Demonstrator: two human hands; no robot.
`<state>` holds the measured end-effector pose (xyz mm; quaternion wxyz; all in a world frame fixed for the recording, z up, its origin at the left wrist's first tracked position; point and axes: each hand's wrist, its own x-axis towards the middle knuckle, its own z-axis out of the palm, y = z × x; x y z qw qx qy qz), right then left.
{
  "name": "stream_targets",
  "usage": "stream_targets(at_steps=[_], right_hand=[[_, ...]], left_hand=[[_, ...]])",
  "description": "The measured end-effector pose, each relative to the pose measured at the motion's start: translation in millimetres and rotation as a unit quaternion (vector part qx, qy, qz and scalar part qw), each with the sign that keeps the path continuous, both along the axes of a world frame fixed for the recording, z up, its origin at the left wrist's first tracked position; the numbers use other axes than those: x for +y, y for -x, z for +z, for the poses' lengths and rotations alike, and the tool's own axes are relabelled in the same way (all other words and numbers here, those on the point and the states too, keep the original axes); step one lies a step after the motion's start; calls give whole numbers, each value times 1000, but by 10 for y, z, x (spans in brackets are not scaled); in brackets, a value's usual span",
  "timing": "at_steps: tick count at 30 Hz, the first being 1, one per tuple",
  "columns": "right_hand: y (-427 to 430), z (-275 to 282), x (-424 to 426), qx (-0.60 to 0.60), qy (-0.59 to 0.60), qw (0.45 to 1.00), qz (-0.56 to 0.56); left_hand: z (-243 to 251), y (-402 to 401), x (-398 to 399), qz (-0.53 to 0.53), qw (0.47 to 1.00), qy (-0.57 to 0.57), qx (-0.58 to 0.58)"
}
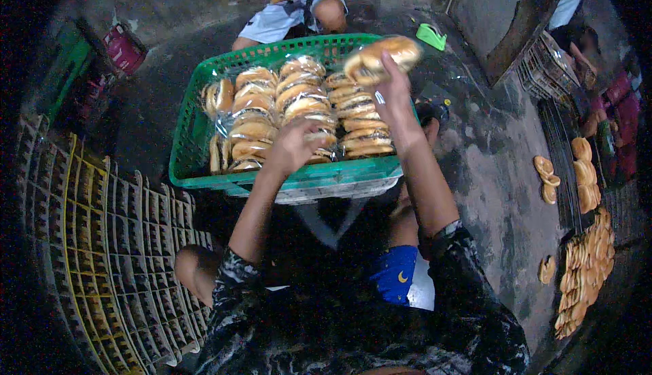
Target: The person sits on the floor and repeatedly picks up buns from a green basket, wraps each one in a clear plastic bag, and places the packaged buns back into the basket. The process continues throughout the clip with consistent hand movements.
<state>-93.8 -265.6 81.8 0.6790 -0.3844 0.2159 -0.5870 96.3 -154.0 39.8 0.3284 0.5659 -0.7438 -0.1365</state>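
Observation:
A green plastic basket (184, 140) stands before me, filled with rows of filled buns (254, 102) in clear plastic wrapping. My right hand (395, 95) grips a wrapped bun (389, 56) above the basket's far right corner; hand and bun are slightly blurred. Over the near middle of the basket, my left hand (294, 145) has its fingers apart, close above the buns of a middle row. Whether its fingertips touch them I cannot tell. Beneath the basket shows a pale rim (341, 191) of something it rests on.
Stacked plastic crates (117, 252) rise at my left. Opposite sits a person (290, 8) with both hands around a small item. A green tape dispenser (431, 36) lies on the floor beyond the basket. At right, many unwrapped buns (586, 273) lie near another person (616, 115). A pink gas cylinder (124, 49) stands far left.

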Motion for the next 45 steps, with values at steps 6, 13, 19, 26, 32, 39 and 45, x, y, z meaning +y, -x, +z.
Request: stream_targets(at_steps=[6,13,19,26,32,39,45], right_hand=[[-315,-487,403,62,-106,983,135],[676,-1334,1978,-148,-222,906,327],[426,-1148,2128,14,-182,970,158],[662,-1050,2477,323,-14,946,32],[881,-861,2275,264,-52,957,-106],[643,-814,2364,-149,-299,926,179],[383,-867,2228,172,-41,976,131]], left_hand=[[-581,-361,-292,-58,963,-175,-195],[32,135,545,45,985,32,166],[-300,461,1518,-26,907,57,417],[-546,749,1743,-41,860,-179,477],[-445,697,1776,-90,777,-299,547],[-120,609,1538,-184,752,-358,521],[15,741,1577,-146,849,-164,481]])
